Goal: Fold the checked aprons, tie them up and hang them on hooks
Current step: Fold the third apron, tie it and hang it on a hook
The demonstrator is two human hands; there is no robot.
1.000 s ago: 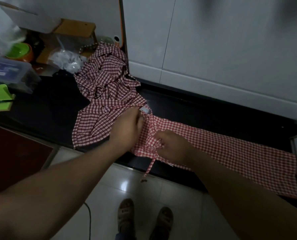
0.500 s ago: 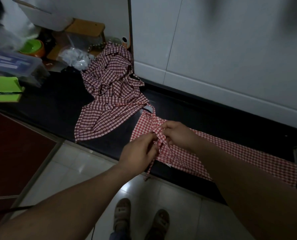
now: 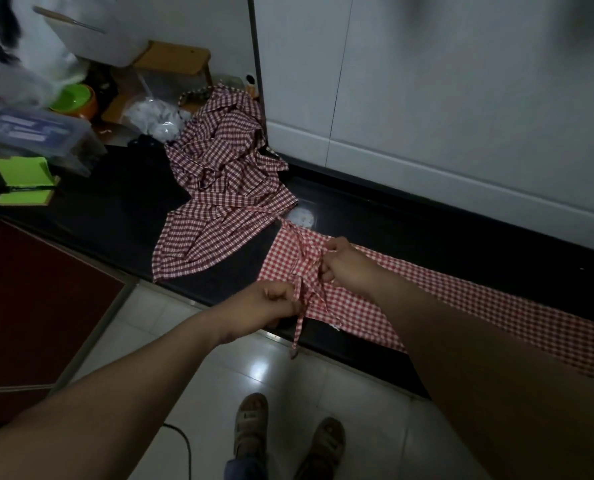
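Both of them, left hand (image 3: 271,303) and right hand (image 3: 344,265), are gripping the tie straps (image 3: 297,327) of the folded checked apron (image 3: 461,306) that's lying along the counter's (image 3: 427,233) front edge, with a crumpled apron heap (image 3: 226,188) sitting beyond.

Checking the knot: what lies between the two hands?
The head view shows narrow red-checked apron ties between the left hand and right hand, over the flat red-checked apron.

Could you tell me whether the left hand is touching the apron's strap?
Touching. The head view shows the left hand pinching the strap of the flat apron, whose loose end hangs below it.
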